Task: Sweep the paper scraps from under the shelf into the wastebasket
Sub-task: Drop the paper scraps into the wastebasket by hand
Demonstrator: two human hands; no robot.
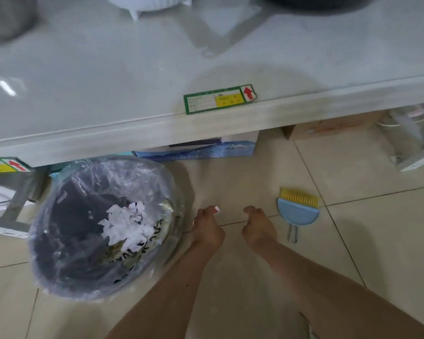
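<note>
Left hand (207, 230) pinches a small white-and-red paper scrap (216, 210); the round plastic-lined wastebasket (59, 277) sits just left of it. Right hand (257, 228) is curled, empty.

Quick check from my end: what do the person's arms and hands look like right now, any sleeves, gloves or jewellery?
Both forearms are bare as far as the frame shows, with no sleeves visible. No gloves on the left hand or the right hand. The left hand seems to carry a thin ring on one finger, though it is small and blurred. No watch or bracelet shows on either wrist.
</note>
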